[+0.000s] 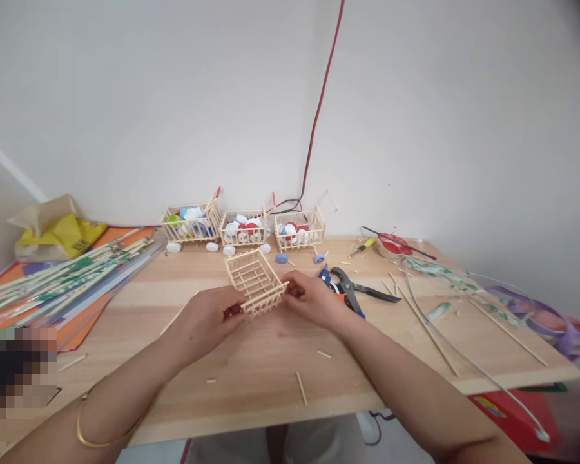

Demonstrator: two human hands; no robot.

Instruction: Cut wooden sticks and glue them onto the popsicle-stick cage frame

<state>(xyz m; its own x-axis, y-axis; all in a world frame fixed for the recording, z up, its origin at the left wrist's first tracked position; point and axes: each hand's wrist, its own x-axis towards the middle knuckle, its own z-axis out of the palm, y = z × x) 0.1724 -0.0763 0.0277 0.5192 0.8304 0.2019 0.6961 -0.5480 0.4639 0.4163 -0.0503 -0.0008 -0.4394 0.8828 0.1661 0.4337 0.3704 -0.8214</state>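
Between my hands is a small open basket (255,278) built from thin wooden sticks, tilted above the table. The fingers of my left hand (205,321) are closed on its near left corner. At the near right corner, the fingertips of my right hand (315,298) pinch the frame. Behind it stand three finished miniature stick carts: a left cart (211,224), a middle cart (243,243) and a right cart (297,246). They are filled with coloured bottle caps, and caps serve as wheels.
Right of my right hand lie black-handled pliers (367,290) beside a blue-and-orange tool. A red bowl (395,245), a yellow-handled cutter (366,247) and a white cable (444,336) are farther right. Bundled sticks (62,277) and a yellow bag (67,233) lie left. Stick offcuts (301,388) dot the wooden table (251,403).
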